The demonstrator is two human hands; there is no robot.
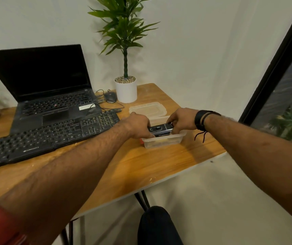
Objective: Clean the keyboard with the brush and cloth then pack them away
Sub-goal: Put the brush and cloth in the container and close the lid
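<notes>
Wooden table (141, 165) by white wall. Keyboard (50, 137) at 9 o'clock of clear container (163, 141). Left hand (138, 127) & right hand (182, 121) both gripped black brush (161, 130) over container. Lid (147, 109) at 12 o'clock.

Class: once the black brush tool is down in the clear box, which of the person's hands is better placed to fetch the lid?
Probably the right hand. The lid lies just behind the clear box, nearer that hand, while the left hand holds the brush tool on the keyboard side.
</notes>
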